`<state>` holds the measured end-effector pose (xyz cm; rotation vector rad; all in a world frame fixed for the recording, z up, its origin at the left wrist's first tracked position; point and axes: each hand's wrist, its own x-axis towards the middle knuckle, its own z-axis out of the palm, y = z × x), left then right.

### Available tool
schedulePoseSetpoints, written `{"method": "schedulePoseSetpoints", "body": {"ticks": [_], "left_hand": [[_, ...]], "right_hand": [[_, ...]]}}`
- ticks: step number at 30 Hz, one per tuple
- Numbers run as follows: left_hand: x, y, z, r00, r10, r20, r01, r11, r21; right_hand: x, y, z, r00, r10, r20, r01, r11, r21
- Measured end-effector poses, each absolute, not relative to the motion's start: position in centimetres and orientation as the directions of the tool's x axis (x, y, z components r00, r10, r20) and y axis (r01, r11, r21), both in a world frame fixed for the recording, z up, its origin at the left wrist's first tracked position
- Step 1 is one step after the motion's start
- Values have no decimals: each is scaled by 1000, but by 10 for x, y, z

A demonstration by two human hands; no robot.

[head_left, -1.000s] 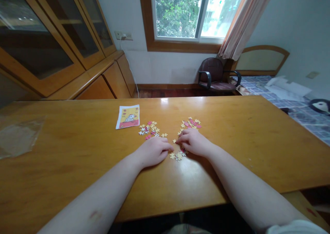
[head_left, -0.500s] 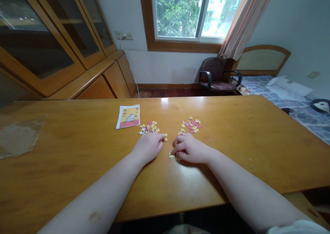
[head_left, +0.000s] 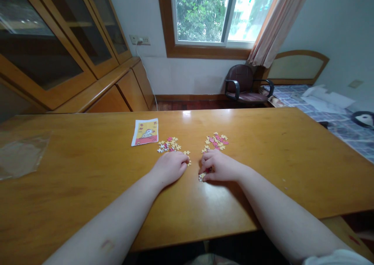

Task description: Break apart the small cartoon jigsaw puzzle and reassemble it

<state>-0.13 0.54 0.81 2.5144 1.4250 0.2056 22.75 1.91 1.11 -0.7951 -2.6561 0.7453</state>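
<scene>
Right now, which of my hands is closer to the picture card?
Left. Your left hand is nearer you than the picture card, to its right; your right hand is farther right, over puzzle pieces.

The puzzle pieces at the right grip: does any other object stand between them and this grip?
No, nothing visible does. The right grip curls partly over these puzzle pieces; the left grip lies apart, beside other pieces.

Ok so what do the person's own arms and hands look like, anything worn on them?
The left hand and right hand are bare, with no gloves, and no watch or bracelet shows at either wrist. Both forearms are uncovered. The left forearm has a small mark. A pale sleeve shows on the right arm at the picture's bottom edge.
</scene>
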Motion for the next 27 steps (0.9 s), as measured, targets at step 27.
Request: {"method": "schedulePoseSetpoints", "body": {"ticks": [27], "left_hand": [[5,-1,11,597,802,6,747,-558,361]], "right_hand": [[224,30,-6,-478,851,218,723,522,-452]]}}
